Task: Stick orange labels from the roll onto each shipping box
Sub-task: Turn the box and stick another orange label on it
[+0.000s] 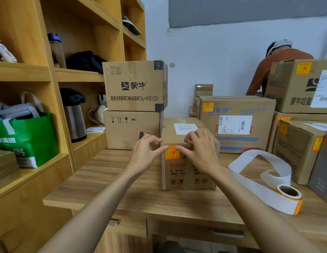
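Observation:
A small brown shipping box (188,172) stands on the wooden table (113,179) in front of me. An orange label (172,153) sits at the top left of its front face. My left hand (146,152) and my right hand (199,148) both hold the box's top front edge, fingers curled over the top and thumbs pressing on the label's upper edge. The label roll (289,195) lies on the table to the right, with a long white backing strip (250,159) looping away from it.
Two large boxes (135,86) are stacked at the back left, beside wooden shelves (49,88). Behind and to the right stand more boxes (237,123) bearing orange labels, some stacked (301,84). A person in an orange top (279,61) bends over behind them.

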`<state>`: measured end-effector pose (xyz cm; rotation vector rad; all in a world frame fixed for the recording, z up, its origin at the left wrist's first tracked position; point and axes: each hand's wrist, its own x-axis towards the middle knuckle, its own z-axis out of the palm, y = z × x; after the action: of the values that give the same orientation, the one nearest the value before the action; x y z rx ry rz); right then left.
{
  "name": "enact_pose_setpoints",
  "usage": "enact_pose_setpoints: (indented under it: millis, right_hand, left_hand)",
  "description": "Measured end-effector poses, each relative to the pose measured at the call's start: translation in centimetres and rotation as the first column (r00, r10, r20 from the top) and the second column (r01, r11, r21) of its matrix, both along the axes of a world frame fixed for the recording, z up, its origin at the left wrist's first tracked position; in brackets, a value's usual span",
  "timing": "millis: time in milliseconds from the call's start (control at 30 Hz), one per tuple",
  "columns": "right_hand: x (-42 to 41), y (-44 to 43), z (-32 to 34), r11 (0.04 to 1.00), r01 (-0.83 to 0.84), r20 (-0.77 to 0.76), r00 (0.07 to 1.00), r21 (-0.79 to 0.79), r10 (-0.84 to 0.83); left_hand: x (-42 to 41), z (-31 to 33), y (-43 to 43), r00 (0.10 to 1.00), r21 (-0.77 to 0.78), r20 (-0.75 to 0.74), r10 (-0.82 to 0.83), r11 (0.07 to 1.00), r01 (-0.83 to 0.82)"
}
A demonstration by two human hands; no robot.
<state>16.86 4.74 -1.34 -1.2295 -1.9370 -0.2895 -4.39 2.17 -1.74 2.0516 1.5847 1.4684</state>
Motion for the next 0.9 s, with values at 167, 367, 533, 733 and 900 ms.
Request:
enact_pose_setpoints:
  millis: [167,367,533,733,900]
  right_hand:
    - [0.3,0.0,-0.4,1.000,-0.023,0.002,1.000,0.007,0.023]
    - [0.5,0.3,-1.2,0.997,0.008,0.122,0.992,0.070,-0.017]
    - [0.4,0.2,-1.7,0.994,0.020,0.143,0.989,0.110,-0.036]
    - [-0.2,0.0,-1.9,0.983,0.073,0.167,0.981,0.169,-0.101]
    - [1.0,0.3,-1.7,0.994,-0.004,0.197,0.980,0.112,-0.018]
  left_hand:
    - [-0.2,-0.2,0.0,0.999,0.011,-0.033,-0.034,0.999,0.034]
    - [-0.2,-1.2,-0.1,0.990,0.016,-0.125,-0.064,0.998,0.066]
    - [0.0,-1.6,-0.1,0.981,0.020,-0.194,-0.029,0.999,0.034]
    - [0.8,-2.0,-0.1,0.964,0.054,-0.258,0.068,0.997,-0.056]
    - [-0.2,-2.0,-0.1,0.955,0.023,-0.296,0.011,1.000,-0.004]
